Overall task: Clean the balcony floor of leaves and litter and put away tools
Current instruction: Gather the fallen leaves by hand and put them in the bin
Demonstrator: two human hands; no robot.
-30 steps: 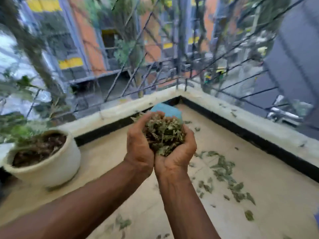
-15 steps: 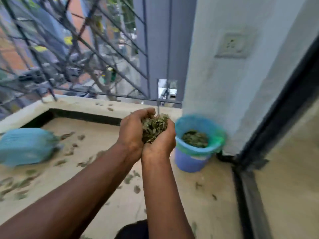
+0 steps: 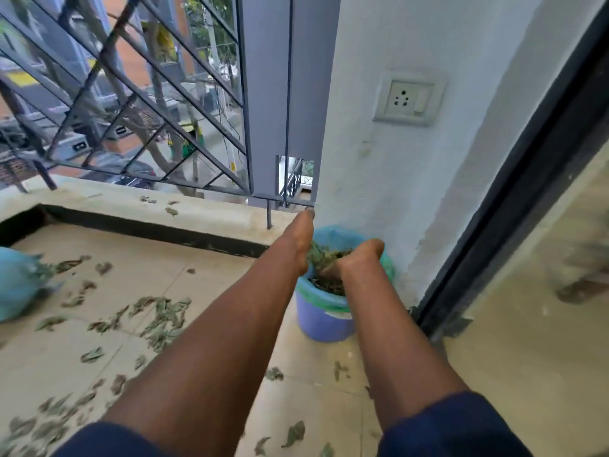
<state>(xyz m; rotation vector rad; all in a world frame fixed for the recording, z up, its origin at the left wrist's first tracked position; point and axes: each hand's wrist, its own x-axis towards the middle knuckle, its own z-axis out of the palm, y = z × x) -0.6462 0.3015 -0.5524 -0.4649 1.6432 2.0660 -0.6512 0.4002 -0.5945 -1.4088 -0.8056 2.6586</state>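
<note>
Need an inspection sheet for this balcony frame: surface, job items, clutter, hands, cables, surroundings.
Surface: tiled floor, loose leaves scattered over it.
Job's things: lined bucket in the wall corner, partly filled; leaf bunch between the hands above it.
Clutter: blue object at the left edge, too blurred to identify.
Hands: left hand and right hand tipped down over the bucket, fingers hidden.
Cables: nothing seen.
Surroundings: ledge with a few leaves, metal grille, wall socket, dark door frame.
</note>
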